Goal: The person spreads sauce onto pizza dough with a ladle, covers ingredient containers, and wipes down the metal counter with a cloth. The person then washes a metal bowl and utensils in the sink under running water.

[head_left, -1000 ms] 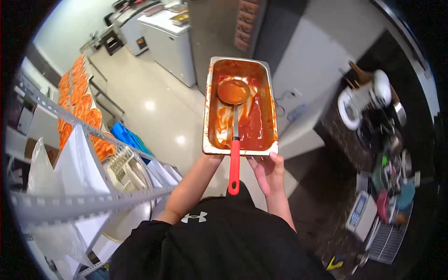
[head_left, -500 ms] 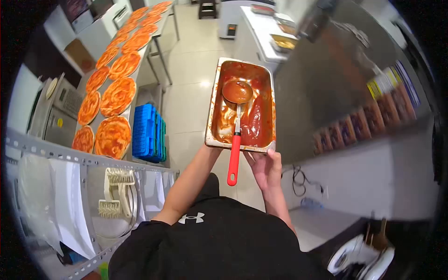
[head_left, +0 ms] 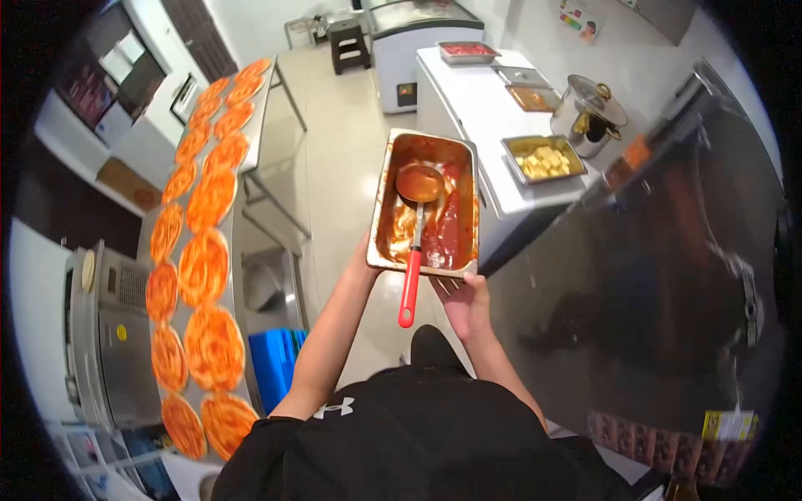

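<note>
Pan point(head_left: 434, 149): carried forward
Ladle point(head_left: 414, 257): overhangs near edge, likely kept reachable
Right hand point(head_left: 466, 307): pinching near-right corner
Left hand point(head_left: 362, 252): grip hidden, can't tell

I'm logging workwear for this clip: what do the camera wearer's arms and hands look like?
A black short-sleeved top with a white Under Armour logo on its front leaves both forearms bare. The right hand wears no glove; the left hand is mostly hidden.

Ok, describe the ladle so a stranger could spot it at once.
In front of the black shirt is a metal pan smeared with red sauce. The ladle lies in it, handle sticking out toward the shirt. That long, bright red handle sets it apart from the silvery pan.
</note>
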Demonstrator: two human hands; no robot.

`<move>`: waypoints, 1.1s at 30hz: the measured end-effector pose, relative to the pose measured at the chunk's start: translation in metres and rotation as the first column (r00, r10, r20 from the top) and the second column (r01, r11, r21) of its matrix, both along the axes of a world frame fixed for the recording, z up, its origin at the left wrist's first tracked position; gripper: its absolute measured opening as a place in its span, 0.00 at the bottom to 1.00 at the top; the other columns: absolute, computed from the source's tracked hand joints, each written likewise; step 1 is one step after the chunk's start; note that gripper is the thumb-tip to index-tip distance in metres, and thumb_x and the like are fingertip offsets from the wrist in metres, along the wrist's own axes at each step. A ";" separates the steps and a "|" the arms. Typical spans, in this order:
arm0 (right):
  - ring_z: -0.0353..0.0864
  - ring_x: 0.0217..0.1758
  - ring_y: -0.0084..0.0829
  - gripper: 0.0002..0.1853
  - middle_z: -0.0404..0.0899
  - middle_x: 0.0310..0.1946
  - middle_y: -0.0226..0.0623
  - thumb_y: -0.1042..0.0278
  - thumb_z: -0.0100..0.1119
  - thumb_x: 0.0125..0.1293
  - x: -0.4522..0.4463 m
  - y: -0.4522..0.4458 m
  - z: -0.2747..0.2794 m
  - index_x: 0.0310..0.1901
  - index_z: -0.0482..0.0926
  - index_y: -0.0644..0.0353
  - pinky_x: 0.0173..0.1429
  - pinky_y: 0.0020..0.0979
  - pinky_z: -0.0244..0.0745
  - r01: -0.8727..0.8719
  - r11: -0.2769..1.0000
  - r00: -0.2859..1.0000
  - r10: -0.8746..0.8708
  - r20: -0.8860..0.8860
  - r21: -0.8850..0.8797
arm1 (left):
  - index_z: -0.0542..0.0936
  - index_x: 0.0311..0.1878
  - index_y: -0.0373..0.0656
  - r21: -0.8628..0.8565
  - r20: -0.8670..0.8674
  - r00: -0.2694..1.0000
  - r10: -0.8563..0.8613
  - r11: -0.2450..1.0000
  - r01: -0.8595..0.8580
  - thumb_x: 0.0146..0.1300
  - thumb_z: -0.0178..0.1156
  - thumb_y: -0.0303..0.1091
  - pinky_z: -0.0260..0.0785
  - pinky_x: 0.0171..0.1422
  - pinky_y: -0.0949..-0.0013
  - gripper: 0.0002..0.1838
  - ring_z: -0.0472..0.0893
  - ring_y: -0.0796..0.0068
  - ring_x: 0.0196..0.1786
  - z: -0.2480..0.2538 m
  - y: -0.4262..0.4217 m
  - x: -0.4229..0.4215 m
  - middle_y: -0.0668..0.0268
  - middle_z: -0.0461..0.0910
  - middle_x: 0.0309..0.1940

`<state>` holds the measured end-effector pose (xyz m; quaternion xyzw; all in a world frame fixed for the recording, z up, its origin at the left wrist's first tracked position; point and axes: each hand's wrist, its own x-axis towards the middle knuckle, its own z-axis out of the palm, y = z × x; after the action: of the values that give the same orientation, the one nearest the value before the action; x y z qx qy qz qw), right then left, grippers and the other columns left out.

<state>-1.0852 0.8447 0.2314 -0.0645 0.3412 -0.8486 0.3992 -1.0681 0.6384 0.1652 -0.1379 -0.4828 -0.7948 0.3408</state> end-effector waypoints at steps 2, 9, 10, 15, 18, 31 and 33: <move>0.71 0.56 0.37 0.25 0.74 0.51 0.44 0.64 0.55 0.54 -0.055 -0.057 0.000 0.54 0.71 0.63 0.70 0.39 0.59 0.043 0.999 0.999 -0.043 0.019 -0.014 | 0.63 0.67 0.43 0.119 0.146 0.983 -0.112 0.988 0.095 0.68 0.49 0.43 0.62 0.67 0.61 0.27 0.72 0.63 0.60 0.012 -0.066 -0.058 0.57 0.69 0.61; 0.70 0.55 0.35 0.21 0.74 0.50 0.44 0.68 0.52 0.56 -0.293 -0.228 -0.043 0.53 0.71 0.62 0.69 0.38 0.59 0.165 0.983 0.986 -0.163 0.036 -0.085 | 0.64 0.66 0.40 0.493 0.526 0.676 -0.516 0.833 0.252 0.69 0.45 0.50 0.69 0.58 0.61 0.29 0.75 0.61 0.56 0.025 -0.266 -0.311 0.56 0.73 0.57; 0.70 0.55 0.34 0.21 0.73 0.50 0.44 0.68 0.51 0.57 -0.327 -0.252 -0.049 0.53 0.70 0.62 0.69 0.38 0.59 0.188 0.976 0.982 -0.186 0.029 -0.113 | 0.63 0.66 0.40 0.481 0.549 0.639 -0.539 0.829 0.286 0.69 0.44 0.53 0.70 0.57 0.61 0.31 0.75 0.60 0.56 0.030 -0.290 -0.353 0.56 0.73 0.57; 0.72 0.55 0.35 0.19 0.76 0.49 0.43 0.70 0.52 0.57 -0.476 -0.322 -0.095 0.51 0.72 0.65 0.69 0.38 0.60 0.510 0.856 0.860 -0.509 0.037 -0.087 | 0.64 0.66 0.39 0.532 0.533 0.455 -0.713 0.701 0.475 0.65 0.40 0.64 0.70 0.55 0.60 0.38 0.75 0.58 0.55 0.035 -0.334 -0.539 0.55 0.73 0.56; 0.72 0.56 0.34 0.19 0.76 0.47 0.41 0.71 0.52 0.57 -0.539 -0.348 -0.094 0.51 0.72 0.64 0.69 0.38 0.60 0.672 0.737 0.740 -0.672 0.032 -0.075 | 0.64 0.66 0.40 0.571 0.493 0.337 -0.802 0.591 0.570 0.65 0.38 0.65 0.67 0.58 0.59 0.39 0.75 0.58 0.56 0.034 -0.353 -0.633 0.54 0.72 0.58; 0.68 0.60 0.31 0.24 0.66 0.58 0.42 0.71 0.58 0.58 -0.630 -0.474 -0.050 0.58 0.68 0.61 0.63 0.31 0.64 0.964 0.077 0.085 -0.996 -0.021 0.256 | 0.62 0.67 0.44 0.254 0.727 0.130 -0.674 0.440 0.861 0.65 0.39 0.64 0.63 0.62 0.58 0.37 0.73 0.57 0.56 0.069 -0.440 -0.851 0.51 0.71 0.57; 0.69 0.59 0.33 0.23 0.66 0.58 0.42 0.72 0.56 0.59 -0.627 -0.482 -0.032 0.57 0.69 0.62 0.64 0.31 0.63 0.872 -0.007 0.336 -0.717 -0.611 0.489 | 0.62 0.67 0.46 0.052 0.780 0.246 -0.575 0.451 0.891 0.66 0.42 0.62 0.63 0.62 0.58 0.35 0.73 0.57 0.55 0.081 -0.467 -0.870 0.51 0.71 0.56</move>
<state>-1.7123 0.3627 0.1992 0.2408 0.6718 -0.6690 -0.2077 -1.9380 0.1712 0.2461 -0.1049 -0.5958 -0.7221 -0.3356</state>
